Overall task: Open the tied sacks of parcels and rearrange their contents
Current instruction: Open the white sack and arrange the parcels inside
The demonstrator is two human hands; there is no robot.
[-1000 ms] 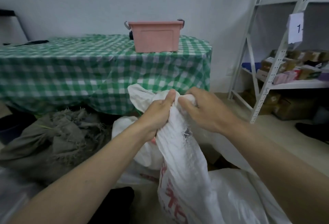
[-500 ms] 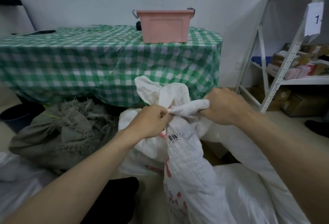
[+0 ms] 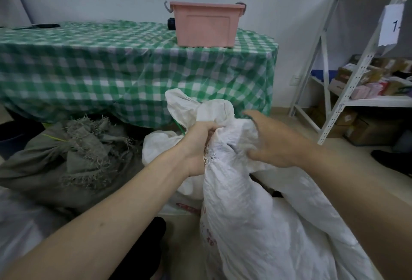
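Note:
A white woven sack point(image 3: 240, 208) with red print stands upright in front of me, its neck bunched. My left hand point(image 3: 198, 143) grips the gathered neck from the left, fingers curled into the cloth. My right hand point(image 3: 270, 140) holds the bunched cloth on the right of the neck; the hand is blurred, with its index finger lifted. The loose top flap of the sack point(image 3: 196, 107) sticks up above both hands. A second white sack point(image 3: 160, 146) with a green tie lies just behind the left hand.
A grey-green frayed sack point(image 3: 66, 159) lies on the floor at left. Behind stands a table under a green checked cloth point(image 3: 111, 68) with a pink plastic bin point(image 3: 205, 23) on it. White metal shelving point(image 3: 347, 83) with boxed parcels stands at right.
My right hand has let go of the pulled-out fold and dropped lower onto the neck's right side. My left hand has kept its grip. The view has tilted down slightly.

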